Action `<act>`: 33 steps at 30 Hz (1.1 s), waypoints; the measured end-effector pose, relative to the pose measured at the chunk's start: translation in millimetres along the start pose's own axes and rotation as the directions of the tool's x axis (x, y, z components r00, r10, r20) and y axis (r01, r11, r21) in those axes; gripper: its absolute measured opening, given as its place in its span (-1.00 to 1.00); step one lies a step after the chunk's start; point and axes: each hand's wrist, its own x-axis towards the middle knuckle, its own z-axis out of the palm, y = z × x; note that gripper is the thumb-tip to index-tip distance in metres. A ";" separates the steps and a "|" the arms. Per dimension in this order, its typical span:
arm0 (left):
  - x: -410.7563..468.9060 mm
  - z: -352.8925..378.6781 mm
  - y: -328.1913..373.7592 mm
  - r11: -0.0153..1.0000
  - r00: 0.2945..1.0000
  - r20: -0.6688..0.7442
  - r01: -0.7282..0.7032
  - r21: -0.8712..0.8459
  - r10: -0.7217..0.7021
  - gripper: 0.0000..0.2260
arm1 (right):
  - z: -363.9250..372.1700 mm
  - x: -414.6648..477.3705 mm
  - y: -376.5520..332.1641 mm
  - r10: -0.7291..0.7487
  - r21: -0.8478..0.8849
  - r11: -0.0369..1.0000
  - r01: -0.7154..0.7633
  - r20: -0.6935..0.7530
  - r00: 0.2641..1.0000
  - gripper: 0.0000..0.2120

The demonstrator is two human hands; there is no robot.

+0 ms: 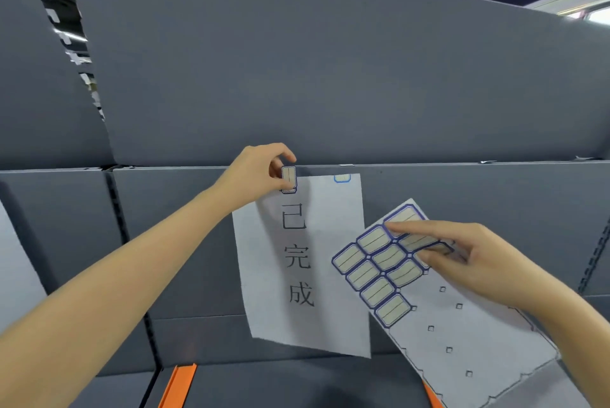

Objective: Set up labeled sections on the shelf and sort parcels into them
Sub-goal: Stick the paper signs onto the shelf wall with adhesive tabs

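Paper sign (307, 262) hangs on the grey shelf panel (198, 242); my left hand (257, 176) pinches a blue-edged sticker (289, 179) at its eleven o'clock corner, my right hand (478, 262) grips the sticker sheet (439, 325) at four o'clock.

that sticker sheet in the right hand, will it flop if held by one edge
Probably floppy: the sticker sheet is thin paper, and it looks slightly bowed beyond the right hand. Likely very light, since a fingertip grip carries it. The stripped end may bend more easily than the end that has stickers on it.
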 end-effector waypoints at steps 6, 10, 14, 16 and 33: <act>0.2 5.2 -2.5 0.993 0.995 -0.065 -0.070 0.100 0.077 -0.72 | 3.5 13.0 -19.5 -0.054 -0.145 0.983 0.114 0.365 0.929 -0.40; 0.1 3.5 -3.5 0.979 0.981 -0.151 -0.092 0.180 0.120 -0.73 | -6.8 5.1 -32.1 -0.081 -0.100 0.982 0.159 0.538 0.839 -0.45; 2.3 13.0 -3.6 0.987 0.966 -0.213 -0.126 0.101 0.145 -0.77 | 12.4 19.7 -31.5 -0.151 -0.024 0.980 0.195 0.542 0.827 -0.49; 1.8 21.7 -3.1 0.990 0.955 -0.260 -0.134 0.052 0.143 -0.78 | 30.1 42.0 -17.1 -0.118 -0.169 0.958 0.229 0.495 0.861 -0.45; 10.0 49.3 -21.4 0.862 0.790 -0.379 -0.350 0.366 0.481 -0.67 | 79.3 137.7 56.7 -0.174 -0.327 0.917 0.226 0.182 0.968 -0.44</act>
